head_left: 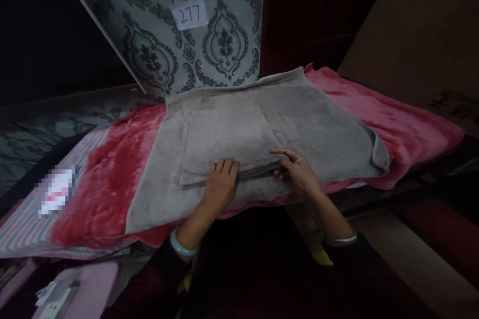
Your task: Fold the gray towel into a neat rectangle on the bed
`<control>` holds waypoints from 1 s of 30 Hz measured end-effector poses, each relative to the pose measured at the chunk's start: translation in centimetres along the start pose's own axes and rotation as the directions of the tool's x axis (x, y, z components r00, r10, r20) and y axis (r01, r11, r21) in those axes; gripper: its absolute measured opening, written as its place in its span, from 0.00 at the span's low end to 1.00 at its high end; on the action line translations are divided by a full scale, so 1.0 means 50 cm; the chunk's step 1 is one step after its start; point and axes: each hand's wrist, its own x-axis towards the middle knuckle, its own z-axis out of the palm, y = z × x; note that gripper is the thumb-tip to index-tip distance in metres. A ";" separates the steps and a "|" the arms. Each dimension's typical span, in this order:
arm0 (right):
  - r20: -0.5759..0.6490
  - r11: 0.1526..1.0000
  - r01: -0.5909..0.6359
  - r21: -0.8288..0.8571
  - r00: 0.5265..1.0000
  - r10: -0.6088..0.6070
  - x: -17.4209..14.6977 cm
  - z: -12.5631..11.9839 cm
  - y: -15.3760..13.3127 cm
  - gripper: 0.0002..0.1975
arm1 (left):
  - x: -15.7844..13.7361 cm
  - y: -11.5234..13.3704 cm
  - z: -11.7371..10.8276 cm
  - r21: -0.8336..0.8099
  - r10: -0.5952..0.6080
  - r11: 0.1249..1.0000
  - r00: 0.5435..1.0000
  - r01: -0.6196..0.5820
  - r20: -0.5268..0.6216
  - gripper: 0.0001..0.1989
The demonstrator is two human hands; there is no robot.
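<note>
A folded grey plush cloth [228, 132] lies in layers on a larger spread grey cloth [318, 124]. My left hand [220, 182] rests on the near edge of the folded cloth, its fingers laid side by side on top. At the right near corner, my right hand [299, 172] pinches the layered edge between thumb and fingers, with the index finger reaching over the top. Beneath the spread grey cloth is a red and pink plush blanket [123, 159], showing at both sides and along the front.
A striped cloth [90, 144] shows at the left end. Behind stands a patterned panel [224, 35] bearing a paper label [190, 15] marked 277. A cardboard surface [422, 25] rises at the right. A pink stool-like surface [97, 284] and white power strip [56, 301] are at lower left.
</note>
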 end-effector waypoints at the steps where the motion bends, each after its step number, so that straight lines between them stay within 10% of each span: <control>1: 0.010 1.000 -0.009 0.007 1.000 0.008 -0.001 -0.002 0.001 0.23 | -0.001 0.000 0.001 -0.013 0.010 1.000 1.000 -0.010 -0.010 0.21; 7: -0.065 0.951 0.003 0.310 0.998 0.018 -0.024 0.007 0.017 0.35 | -0.006 -0.007 0.006 -0.052 -0.003 0.999 0.994 -0.003 -0.108 0.20; 12: 0.064 0.818 -0.128 0.561 0.992 0.111 -0.057 0.048 0.032 0.21 | -0.004 -0.010 0.005 -0.103 -0.028 0.995 0.991 0.014 -0.134 0.20; 30: 0.042 0.800 -0.264 0.539 0.957 0.288 -0.029 0.147 0.043 0.24 | -0.028 -0.047 -0.001 -0.039 -0.072 0.997 0.995 0.070 -0.064 0.21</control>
